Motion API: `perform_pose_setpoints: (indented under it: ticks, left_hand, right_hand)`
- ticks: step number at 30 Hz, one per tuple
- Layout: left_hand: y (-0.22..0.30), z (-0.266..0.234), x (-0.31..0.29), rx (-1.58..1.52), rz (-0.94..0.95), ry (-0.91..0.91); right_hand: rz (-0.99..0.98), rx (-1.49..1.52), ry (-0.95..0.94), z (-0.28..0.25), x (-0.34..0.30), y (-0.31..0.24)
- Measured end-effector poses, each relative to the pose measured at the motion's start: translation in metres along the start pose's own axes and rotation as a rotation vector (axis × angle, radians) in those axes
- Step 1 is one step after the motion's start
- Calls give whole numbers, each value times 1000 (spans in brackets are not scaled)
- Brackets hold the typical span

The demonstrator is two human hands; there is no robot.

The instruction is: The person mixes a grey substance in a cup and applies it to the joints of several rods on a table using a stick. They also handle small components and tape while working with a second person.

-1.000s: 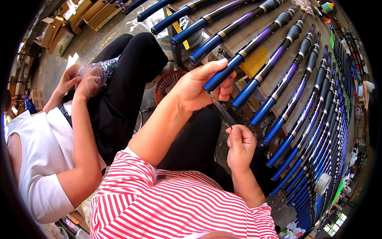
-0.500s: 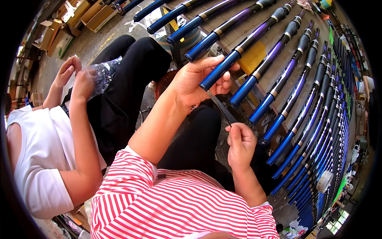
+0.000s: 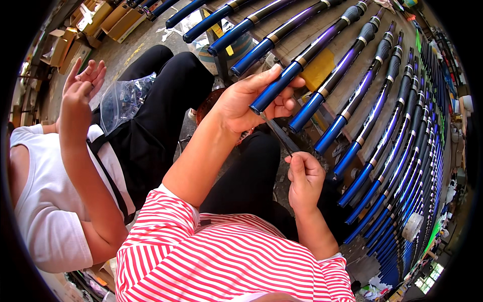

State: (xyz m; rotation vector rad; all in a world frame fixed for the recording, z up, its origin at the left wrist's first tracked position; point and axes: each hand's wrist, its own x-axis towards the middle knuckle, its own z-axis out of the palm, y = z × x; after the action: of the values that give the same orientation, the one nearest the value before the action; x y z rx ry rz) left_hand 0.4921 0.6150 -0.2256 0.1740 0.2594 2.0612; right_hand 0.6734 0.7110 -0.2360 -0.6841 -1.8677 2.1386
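My left hand [image 3: 256, 100] is closed round the blue butt end of a fishing rod [image 3: 282, 83], its thumb along one side and its fingers beneath. From under that end a thin, dark, tapering strip [image 3: 282, 136] slants down to my right hand [image 3: 305, 181]. My right thumb and fingers pinch the strip's lower end; its exact kind does not show. More fishing rods [image 3: 322, 103] lie side by side on both sides of the held one, their blue ends toward me.
At my left sits a co-worker, hands [image 3: 80, 90] raised, with a clear plastic bag [image 3: 123, 103] of small parts on the lap. Cardboard boxes [image 3: 121, 22] stand at the far left. A yellow sheet [image 3: 319, 70] lies beneath the rods, and a white roll [image 3: 412, 226] is at the right.
The co-worker's hands have come away from the plastic bag and risen, leaving it on the lap. My hands and the held rod have hardly moved.
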Motion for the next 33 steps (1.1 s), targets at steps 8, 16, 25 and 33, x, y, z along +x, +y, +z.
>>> perform_pose_setpoints:
  ticks: [8, 16, 25, 33]
  left_hand:
    - [4, 4, 0, 19, -28, -28]
    - [4, -2, 2, -33, -47, -102]
    - [3, -1, 1, -30, -33, -70]
    - [3, -4, 2, -41, -31, -72]
  right_hand:
    - [-7, 0, 25, 0, -1, 1]
    - [-19, -13, 25, 0, -1, 1]
    - [-11, 10, 28, 0, -1, 2]
    - [-2, 6, 38, 0, -1, 1]
